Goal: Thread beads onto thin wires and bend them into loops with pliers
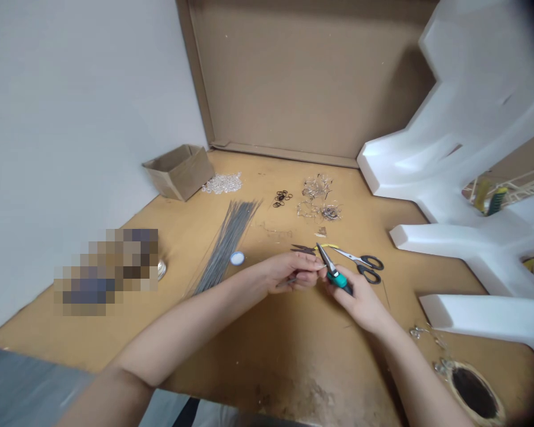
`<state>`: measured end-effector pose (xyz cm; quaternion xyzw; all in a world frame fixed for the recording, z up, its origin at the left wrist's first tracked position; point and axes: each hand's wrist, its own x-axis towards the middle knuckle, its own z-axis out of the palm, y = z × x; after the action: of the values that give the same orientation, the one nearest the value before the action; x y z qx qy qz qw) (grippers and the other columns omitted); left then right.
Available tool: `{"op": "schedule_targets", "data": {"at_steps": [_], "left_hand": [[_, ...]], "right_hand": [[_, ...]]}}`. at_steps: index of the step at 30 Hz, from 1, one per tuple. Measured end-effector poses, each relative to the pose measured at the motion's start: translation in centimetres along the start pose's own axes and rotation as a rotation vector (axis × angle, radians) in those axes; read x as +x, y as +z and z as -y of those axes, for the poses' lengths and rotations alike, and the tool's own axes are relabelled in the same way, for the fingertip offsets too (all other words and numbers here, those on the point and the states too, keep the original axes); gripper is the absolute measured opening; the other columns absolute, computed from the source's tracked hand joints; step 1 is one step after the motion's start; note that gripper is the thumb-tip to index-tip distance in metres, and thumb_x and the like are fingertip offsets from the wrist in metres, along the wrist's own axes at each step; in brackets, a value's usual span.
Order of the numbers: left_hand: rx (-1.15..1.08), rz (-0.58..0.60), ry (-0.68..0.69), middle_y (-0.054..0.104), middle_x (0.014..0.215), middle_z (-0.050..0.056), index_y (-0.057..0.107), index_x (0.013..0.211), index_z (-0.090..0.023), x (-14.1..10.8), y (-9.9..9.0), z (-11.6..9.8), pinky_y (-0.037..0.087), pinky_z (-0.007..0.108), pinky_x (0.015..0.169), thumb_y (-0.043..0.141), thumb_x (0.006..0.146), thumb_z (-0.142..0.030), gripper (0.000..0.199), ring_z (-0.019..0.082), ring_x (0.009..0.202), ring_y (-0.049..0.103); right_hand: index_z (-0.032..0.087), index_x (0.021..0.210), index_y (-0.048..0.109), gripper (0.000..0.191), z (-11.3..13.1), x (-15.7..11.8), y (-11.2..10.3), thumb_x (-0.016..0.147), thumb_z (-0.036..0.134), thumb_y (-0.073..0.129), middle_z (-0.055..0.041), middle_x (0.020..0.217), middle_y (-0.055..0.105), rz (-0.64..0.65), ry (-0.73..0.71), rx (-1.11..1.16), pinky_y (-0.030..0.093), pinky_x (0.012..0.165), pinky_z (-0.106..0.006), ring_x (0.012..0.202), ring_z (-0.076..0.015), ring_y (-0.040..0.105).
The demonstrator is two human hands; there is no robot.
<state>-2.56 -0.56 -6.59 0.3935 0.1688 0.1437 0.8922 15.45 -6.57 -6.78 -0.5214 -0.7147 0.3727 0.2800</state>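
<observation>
Pliers with teal-and-black handles point(337, 279) are gripped in my right hand point(358, 296), their jaws pointing up and away. Close beside the jaws, my left hand point(296, 271) pinches a thin piece of wire point(285, 283); its far end near the pliers is too small to make out clearly. Just beyond my hands lie black-handled scissors point(360, 263) with partly spread blades. A dark-jawed tool point(303, 249) with a yellow handle rests partly behind my left hand. Left of my hands is a bundle of straight grey wires point(226, 243), with a white, blue-rimmed round lid point(237, 258) beside it.
A cardboard box point(178, 172) stands at the back left beside clear beads point(222, 183). Black rings point(282, 198) and tangled wire pieces point(331, 212) lie farther back. White foam pieces point(445, 237) border the right side. An oval framed object point(476, 391) sits at lower right.
</observation>
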Motion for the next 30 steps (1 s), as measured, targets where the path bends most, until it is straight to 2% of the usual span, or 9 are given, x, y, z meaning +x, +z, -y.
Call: {"op": "schedule_targets", "data": {"at_steps": [7, 12, 14, 17, 20, 22, 25, 27, 30], "left_hand": [[0.031, -0.005, 0.0, 0.027, 0.043, -0.008, 0.05, 0.075, -0.011, -0.2, 0.1, 0.0, 0.012, 0.018, 0.039, 0.048, 0.081, -0.026, 0.016, 0.004, 0.039, 0.015], [0.157, -0.054, 0.037, 0.029, 0.043, -0.008, 0.051, 0.075, -0.012, -0.1, -0.3, 0.2, 0.014, 0.018, 0.04, 0.05, 0.079, -0.031, 0.02, 0.004, 0.039, 0.016], [0.25, -0.075, 0.083, 0.033, 0.044, -0.007, 0.053, 0.075, -0.011, -0.1, -0.5, 0.1, 0.019, 0.018, 0.043, 0.051, 0.079, -0.033, 0.022, 0.004, 0.04, 0.021], [0.442, -0.074, 0.158, 0.044, 0.049, -0.004, 0.056, 0.075, -0.01, -0.2, -0.8, -0.3, 0.03, 0.018, 0.053, 0.05, 0.079, -0.034, 0.024, 0.005, 0.047, 0.037], [0.598, -0.078, 0.162, 0.052, 0.057, -0.001, 0.056, 0.079, -0.011, -0.2, -0.7, -0.6, 0.037, 0.021, 0.061, 0.046, 0.081, -0.034, 0.026, 0.008, 0.055, 0.048], [0.688, -0.145, 0.129, 0.052, 0.058, -0.001, 0.054, 0.082, -0.012, -0.2, -0.3, -0.5, 0.038, 0.021, 0.057, 0.041, 0.083, -0.034, 0.025, 0.008, 0.053, 0.048], [0.924, -0.347, 0.163, 0.051, 0.06, -0.002, 0.054, 0.083, -0.014, 0.1, 0.5, 0.0, 0.036, 0.02, 0.054, 0.037, 0.084, -0.028, 0.023, 0.009, 0.052, 0.045], [1.111, -0.448, 0.262, 0.056, 0.07, 0.001, 0.056, 0.084, -0.015, 0.2, 1.1, 0.4, 0.038, 0.022, 0.06, 0.036, 0.084, -0.024, 0.022, 0.011, 0.063, 0.05], [1.315, -0.499, 0.346, 0.061, 0.085, 0.006, 0.057, 0.086, -0.016, 0.3, 1.5, 0.9, 0.038, 0.025, 0.069, 0.033, 0.085, -0.022, 0.024, 0.016, 0.077, 0.053]], "right_hand": [[0.018, 0.077, 0.053, 0.009, 0.0, -0.2, 0.6, 0.075, 0.022, 0.045, 0.0034, 0.059, 0.046, -0.089, 0.066, -0.149, 0.035, 0.053, -0.022, 0.055, -0.0113, 0.042], [0.018, 0.075, 0.054, 0.011, -0.3, -0.2, 1.2, 0.075, 0.025, 0.046, 0.0035, 0.056, 0.046, -0.157, 0.102, -0.203, 0.035, 0.051, -0.021, 0.051, -0.0114, 0.042], [0.019, 0.074, 0.054, 0.01, -0.3, -0.1, 1.2, 0.075, 0.026, 0.047, 0.0036, 0.056, 0.048, -0.159, 0.106, -0.208, 0.035, 0.051, -0.021, 0.051, -0.0116, 0.043], [0.02, 0.073, 0.053, 0.009, -0.1, -0.2, 0.9, 0.075, 0.026, 0.047, 0.0039, 0.056, 0.05, -0.139, 0.109, -0.236, 0.035, 0.051, -0.021, 0.05, -0.0116, 0.044], [0.021, 0.07, 0.052, 0.009, -0.1, -0.2, 0.7, 0.074, 0.027, 0.047, 0.0035, 0.055, 0.051, -0.148, 0.132, -0.329, 0.033, 0.05, -0.021, 0.05, -0.0122, 0.045], [0.022, 0.07, 0.053, 0.009, -0.2, -0.1, 0.7, 0.074, 0.029, 0.048, 0.0029, 0.054, 0.051, -0.173, 0.173, -0.415, 0.032, 0.049, -0.022, 0.049, -0.0129, 0.045], [0.023, 0.07, 0.053, 0.012, -0.6, -0.1, 0.9, 0.074, 0.033, 0.048, 0.0018, 0.052, 0.052, -0.209, 0.227, -0.51, 0.029, 0.048, -0.022, 0.048, -0.0141, 0.046], [0.023, 0.07, 0.054, 0.016, -0.8, -0.1, 1.0, 0.075, 0.036, 0.047, 0.001, 0.052, 0.052, -0.231, 0.24, -0.531, 0.029, 0.048, -0.023, 0.048, -0.0148, 0.046], [0.023, 0.068, 0.053, 0.022, -0.9, -0.2, 1.0, 0.077, 0.042, 0.046, 0.0011, 0.052, 0.052, -0.241, 0.257, -0.478, 0.03, 0.048, -0.023, 0.048, -0.0152, 0.046]]}}
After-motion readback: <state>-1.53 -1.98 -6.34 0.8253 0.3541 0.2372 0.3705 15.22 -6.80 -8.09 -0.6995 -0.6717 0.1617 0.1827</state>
